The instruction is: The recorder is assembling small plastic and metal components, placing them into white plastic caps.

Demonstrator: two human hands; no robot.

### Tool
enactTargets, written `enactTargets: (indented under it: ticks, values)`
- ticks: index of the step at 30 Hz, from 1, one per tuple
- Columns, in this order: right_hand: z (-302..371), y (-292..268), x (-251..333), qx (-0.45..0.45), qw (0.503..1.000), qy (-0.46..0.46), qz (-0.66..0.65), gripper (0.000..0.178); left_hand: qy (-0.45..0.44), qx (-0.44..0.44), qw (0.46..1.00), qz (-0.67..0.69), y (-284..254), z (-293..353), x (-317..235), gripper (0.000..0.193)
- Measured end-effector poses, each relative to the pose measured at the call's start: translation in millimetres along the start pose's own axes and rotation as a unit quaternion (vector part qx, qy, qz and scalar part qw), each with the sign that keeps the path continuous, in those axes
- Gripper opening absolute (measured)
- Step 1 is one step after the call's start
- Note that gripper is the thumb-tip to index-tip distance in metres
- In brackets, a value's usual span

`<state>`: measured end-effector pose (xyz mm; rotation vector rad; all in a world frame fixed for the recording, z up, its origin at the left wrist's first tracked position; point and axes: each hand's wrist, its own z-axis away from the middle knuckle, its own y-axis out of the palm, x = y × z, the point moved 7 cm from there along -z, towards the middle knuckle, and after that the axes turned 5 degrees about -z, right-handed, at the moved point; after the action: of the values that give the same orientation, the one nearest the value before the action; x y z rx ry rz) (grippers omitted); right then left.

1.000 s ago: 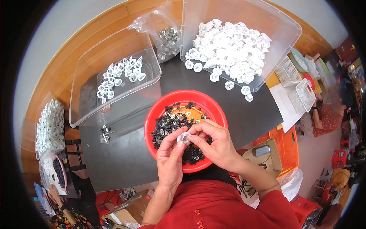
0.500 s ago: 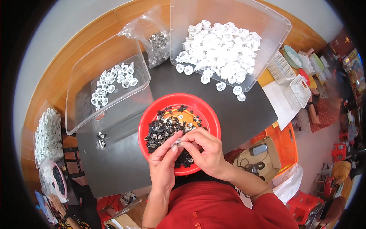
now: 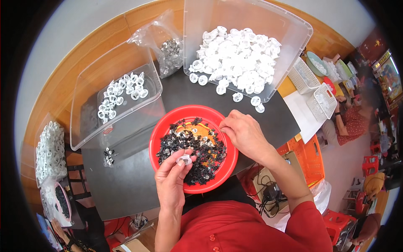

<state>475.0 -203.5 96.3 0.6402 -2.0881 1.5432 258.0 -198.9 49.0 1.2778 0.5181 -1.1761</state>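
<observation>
Between the thumb and fingers of my left hand (image 3: 171,176) is a small white round plastic part (image 3: 184,159) with a dark spot in its middle. It is held over the near left side of a red basin (image 3: 228,166). Inside the basin lie many small black pieces (image 3: 170,145), with clear and shiny bits among them and an orange patch showing through. My right hand (image 3: 244,133) is apart from the left, over the basin's right rim, with thumb and fingertips pinched together. Whether anything sits in that pinch is hidden.
A clear tub (image 3: 289,63) tipped toward me holds a heap of white parts (image 3: 239,56), several spilled on the dark table (image 3: 126,180). Another clear tub (image 3: 74,126) with fewer parts stands left, beside a plastic bag (image 3: 170,52). A small pile (image 3: 109,157) lies near it. People sit both sides.
My right hand has left the white part and moved right to the basin's rim. My left hand keeps the part, now more exposed. The view has shifted slightly.
</observation>
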Motion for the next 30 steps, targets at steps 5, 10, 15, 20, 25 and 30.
enactTargets:
  ticks: [5, 10, 15, 20, 25, 30]
  values:
    - [-11, 16, 4, 0.018, 0.992, -0.077, 0.094, 0.008, 0.000, 0.016, 1.000, 0.005, 3, -2, 4, 0.027]
    - [-16, 29, 7, 0.060, 0.980, -0.109, 0.153, 0.008, 0.006, 0.021, 1.000, -0.011, 7, 0, 2, 0.020]
    - [-19, 29, 10, 0.087, 0.975, -0.116, 0.167, 0.008, 0.013, 0.030, 0.999, -0.032, 8, 0, 3, 0.016]
    - [-17, 12, 5, 0.054, 0.995, -0.002, -0.088, 0.011, 0.033, 0.040, 0.996, -0.073, 13, 0, 2, 0.016]
    - [-6, 12, 24, 0.116, 0.958, 0.034, -0.262, 0.012, 0.077, 0.046, 0.991, -0.102, 18, -4, 3, 0.016]
    - [5, 33, 30, 0.238, 0.865, 0.138, -0.419, 0.014, 0.170, 0.032, 0.967, -0.189, 25, 0, -14, 0.015]
